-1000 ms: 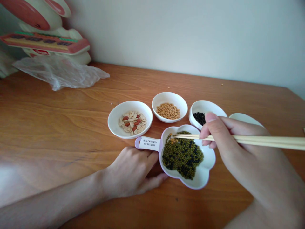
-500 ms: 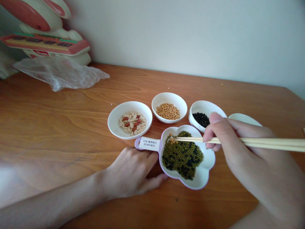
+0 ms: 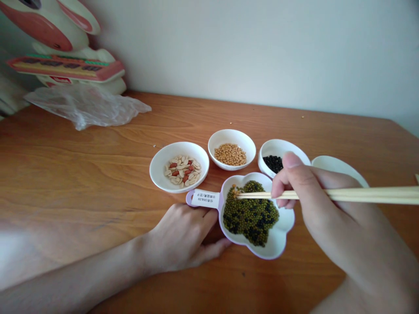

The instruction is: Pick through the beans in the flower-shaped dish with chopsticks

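Observation:
A flower-shaped white dish (image 3: 279, 237) with a purple rim holds green and black beans (image 3: 252, 213), plus a few yellow beans (image 3: 235, 191) near its left edge. My left hand (image 3: 185, 237) is wrapped round the dish's handle side, below the labelled handle (image 3: 205, 198), with the thumb against the rim. In my right hand (image 3: 314, 196) is a pair of pale chopsticks (image 3: 363, 195), pinched between thumb and fingers. Their tips touch the beans beside the yellow ones. My right hand partly covers the bowl of black beans (image 3: 273, 163).
Behind the dish stand a white bowl of peanuts (image 3: 157, 168), a bowl of yellow beans (image 3: 212, 141) and, at the right, another white bowl (image 3: 340, 168), partly hidden. A plastic bag (image 3: 88, 107) lies by a rabbit-shaped toy (image 3: 78, 69) at the back left.
The chopstick tips and my right hand have shifted slightly left and down, closer to the yellow beans in the dish. The view has moved a little; my left hand keeps its place.

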`<state>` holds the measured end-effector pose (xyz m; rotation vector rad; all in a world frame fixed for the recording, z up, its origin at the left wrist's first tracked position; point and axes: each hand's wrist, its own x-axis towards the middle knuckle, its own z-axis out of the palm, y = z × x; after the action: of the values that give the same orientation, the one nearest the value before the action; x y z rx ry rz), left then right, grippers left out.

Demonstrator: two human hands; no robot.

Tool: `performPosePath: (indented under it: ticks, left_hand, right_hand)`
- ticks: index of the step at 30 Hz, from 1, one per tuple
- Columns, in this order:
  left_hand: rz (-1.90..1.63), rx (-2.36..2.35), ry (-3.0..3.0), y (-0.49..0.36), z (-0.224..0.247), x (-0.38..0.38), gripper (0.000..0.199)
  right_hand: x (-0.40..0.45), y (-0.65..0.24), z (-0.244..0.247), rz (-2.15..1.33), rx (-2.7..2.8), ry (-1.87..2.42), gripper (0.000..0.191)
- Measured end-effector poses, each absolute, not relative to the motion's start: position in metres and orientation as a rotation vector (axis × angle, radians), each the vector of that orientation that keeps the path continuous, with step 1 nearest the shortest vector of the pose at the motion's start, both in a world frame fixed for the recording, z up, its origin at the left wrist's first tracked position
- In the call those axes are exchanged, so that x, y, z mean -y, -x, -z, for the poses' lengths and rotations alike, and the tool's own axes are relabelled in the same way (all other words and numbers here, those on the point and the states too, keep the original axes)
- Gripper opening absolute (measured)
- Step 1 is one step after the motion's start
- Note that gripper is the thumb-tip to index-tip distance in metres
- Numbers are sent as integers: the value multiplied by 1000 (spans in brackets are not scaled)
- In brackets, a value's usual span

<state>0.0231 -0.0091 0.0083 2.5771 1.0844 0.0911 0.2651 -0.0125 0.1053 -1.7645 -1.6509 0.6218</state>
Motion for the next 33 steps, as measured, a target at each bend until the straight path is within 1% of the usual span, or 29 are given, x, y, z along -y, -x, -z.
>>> performPosePath:
  ticks: [18,33]
  left_hand:
    - [-152,-1060,-2605,-23,-10,8,41]
    - [-125,-1057,-2593,-23,-11,9,43]
  right_hand:
    - [12,-267,-107,-672,1621,1749,57]
    - [11,-266,-103,-789,1605,1790,61]
